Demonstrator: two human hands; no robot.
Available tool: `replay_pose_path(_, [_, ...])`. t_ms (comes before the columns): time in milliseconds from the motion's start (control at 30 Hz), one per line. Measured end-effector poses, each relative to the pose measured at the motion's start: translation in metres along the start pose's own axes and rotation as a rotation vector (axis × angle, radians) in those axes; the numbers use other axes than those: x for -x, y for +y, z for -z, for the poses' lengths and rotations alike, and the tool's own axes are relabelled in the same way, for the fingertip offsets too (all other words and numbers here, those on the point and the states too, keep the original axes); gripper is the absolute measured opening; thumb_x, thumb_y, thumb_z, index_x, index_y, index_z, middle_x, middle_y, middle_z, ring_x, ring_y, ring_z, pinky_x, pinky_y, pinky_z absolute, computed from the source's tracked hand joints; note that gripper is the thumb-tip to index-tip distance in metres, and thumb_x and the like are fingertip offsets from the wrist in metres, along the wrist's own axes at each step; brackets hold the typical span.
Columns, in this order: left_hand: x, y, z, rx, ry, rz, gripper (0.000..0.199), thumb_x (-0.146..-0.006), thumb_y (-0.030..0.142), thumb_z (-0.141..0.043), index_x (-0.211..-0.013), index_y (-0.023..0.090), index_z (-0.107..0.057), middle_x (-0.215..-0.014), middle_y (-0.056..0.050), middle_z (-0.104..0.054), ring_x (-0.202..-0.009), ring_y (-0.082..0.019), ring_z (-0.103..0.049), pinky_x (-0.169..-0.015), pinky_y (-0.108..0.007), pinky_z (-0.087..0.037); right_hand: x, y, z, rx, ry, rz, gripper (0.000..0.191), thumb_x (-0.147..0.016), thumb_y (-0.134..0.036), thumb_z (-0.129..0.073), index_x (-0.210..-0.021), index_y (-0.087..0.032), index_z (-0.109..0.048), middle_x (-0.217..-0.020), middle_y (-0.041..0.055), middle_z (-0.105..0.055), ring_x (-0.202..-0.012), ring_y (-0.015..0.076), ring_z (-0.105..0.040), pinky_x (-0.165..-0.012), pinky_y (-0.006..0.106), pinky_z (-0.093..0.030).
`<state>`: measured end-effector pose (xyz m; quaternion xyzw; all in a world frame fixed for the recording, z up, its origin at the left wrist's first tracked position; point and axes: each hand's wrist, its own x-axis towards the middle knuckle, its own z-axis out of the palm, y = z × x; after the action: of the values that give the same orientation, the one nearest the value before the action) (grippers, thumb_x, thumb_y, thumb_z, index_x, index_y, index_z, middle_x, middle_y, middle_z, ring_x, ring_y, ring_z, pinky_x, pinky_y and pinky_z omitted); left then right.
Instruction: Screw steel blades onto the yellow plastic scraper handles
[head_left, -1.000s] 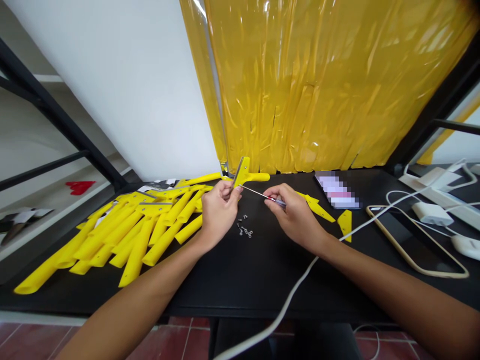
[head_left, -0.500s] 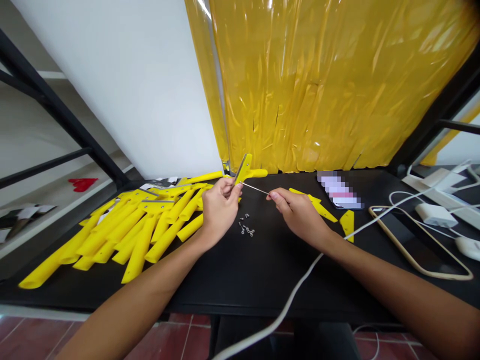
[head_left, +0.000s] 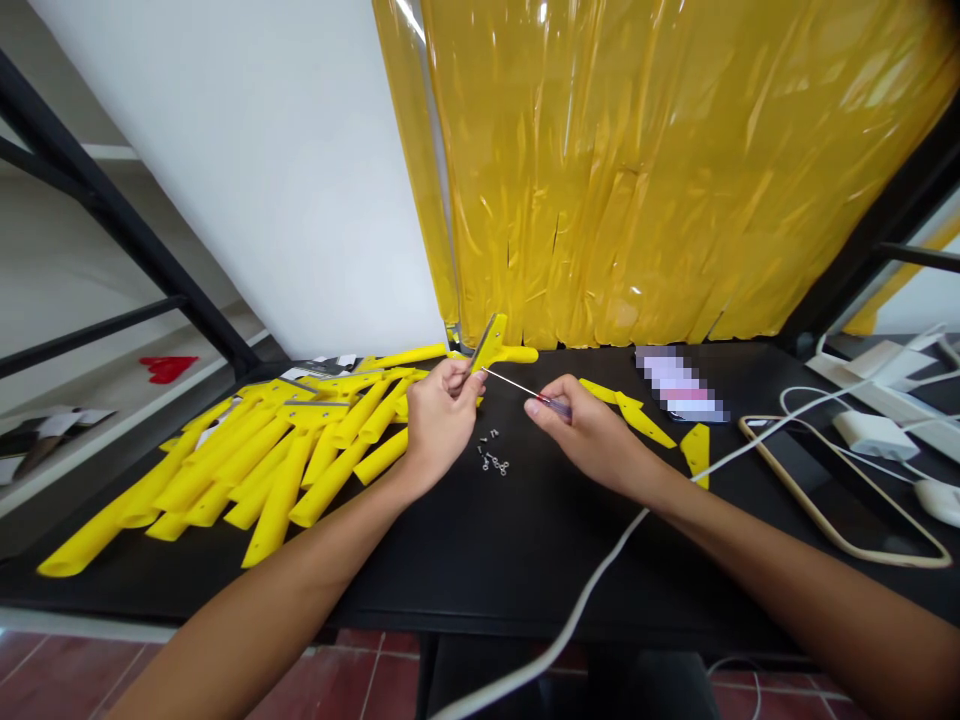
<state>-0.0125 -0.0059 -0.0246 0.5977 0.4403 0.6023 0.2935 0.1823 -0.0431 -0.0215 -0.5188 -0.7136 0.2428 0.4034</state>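
Note:
My left hand [head_left: 444,410] is closed around the head of a yellow scraper [head_left: 491,345], whose metal blade edge faces left and whose handle points right. In my right hand [head_left: 581,430] is a screwdriver [head_left: 553,404] with a clear, red-marked handle, gripped between thumb and fingers. Its thin shaft reaches left, the tip meeting the scraper head beside my left thumb; the screw there is too small to make out. Below, between the hands, several small screws and nuts [head_left: 495,463] lie on the black table [head_left: 480,560].
Yellow scrapers [head_left: 277,450] are piled at the left. Loose yellow plates [head_left: 645,422] lie right of my right hand, near a phone with a blurred screen [head_left: 679,385]. Another phone [head_left: 847,490], a white charger [head_left: 874,433] and cables sit further right. One white cable [head_left: 592,590] crosses my right forearm.
My right fingers have opened and shifted on the screwdriver, so its handle now shows between thumb and fingers. My left hand and the scraper have hardly moved.

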Motion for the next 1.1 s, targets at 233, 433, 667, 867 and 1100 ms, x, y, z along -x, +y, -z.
replay_pose_path(233, [0.0,-0.002,0.001,-0.039,-0.007,-0.022,0.018,-0.082,0.033,-0.072,-0.091,0.018,-0.068,-0.088,-0.005,-0.075,-0.081,-0.019,-0.073,-0.08,-0.031,-0.057,-0.008,0.009,-0.003,-0.161,-0.161,-0.128,0.051,-0.099,-0.055,-0.029,-0.079,-0.021,-0.062,-0.062,-0.0013,-0.051,-0.057,0.014,-0.048,-0.052,0.026,-0.036])
replay_pose_path(433, [0.0,0.001,0.002,-0.019,-0.001,0.006,0.019,-0.08,0.033,-0.074,-0.09,0.018,-0.069,-0.087,-0.004,-0.076,-0.078,-0.02,-0.073,-0.08,-0.033,-0.058,-0.006,0.014,-0.008,-0.105,-0.077,-0.001,0.029,-0.095,-0.049,-0.049,-0.088,-0.022,-0.057,-0.072,-0.0011,-0.058,-0.066,0.0154,-0.055,-0.06,0.027,-0.043])
replay_pose_path(667, [0.001,0.0,0.002,-0.054,0.001,-0.054,0.016,-0.084,0.033,-0.071,-0.091,0.019,-0.068,-0.087,-0.004,-0.075,-0.08,-0.019,-0.073,-0.079,-0.03,-0.058,-0.006,0.015,-0.008,-0.104,-0.077,-0.025,0.035,-0.098,-0.051,-0.039,-0.089,-0.023,-0.058,-0.072,-0.0008,-0.058,-0.066,0.0167,-0.055,-0.061,0.029,-0.043])
replay_pose_path(867, [0.003,-0.002,0.001,-0.093,-0.011,-0.079,0.015,-0.086,0.033,-0.068,-0.093,0.02,-0.066,-0.089,-0.004,-0.076,-0.082,-0.02,-0.074,-0.078,-0.031,-0.058,-0.003,0.017,-0.007,-0.025,-0.071,0.058,0.035,-0.102,-0.046,-0.033,-0.084,-0.024,-0.053,-0.081,0.0014,-0.061,-0.077,0.0182,-0.059,-0.072,0.032,-0.045])
replay_pose_path(1100, [0.004,-0.003,0.001,-0.1,-0.023,-0.071,0.016,-0.087,0.034,-0.068,-0.094,0.02,-0.067,-0.092,-0.004,-0.076,-0.084,-0.021,-0.074,-0.081,-0.033,-0.059,-0.003,0.014,-0.004,0.016,0.017,0.041,0.027,-0.094,-0.051,-0.052,-0.089,-0.024,-0.055,-0.072,-0.0011,-0.059,-0.066,0.0175,-0.056,-0.064,0.029,-0.042])
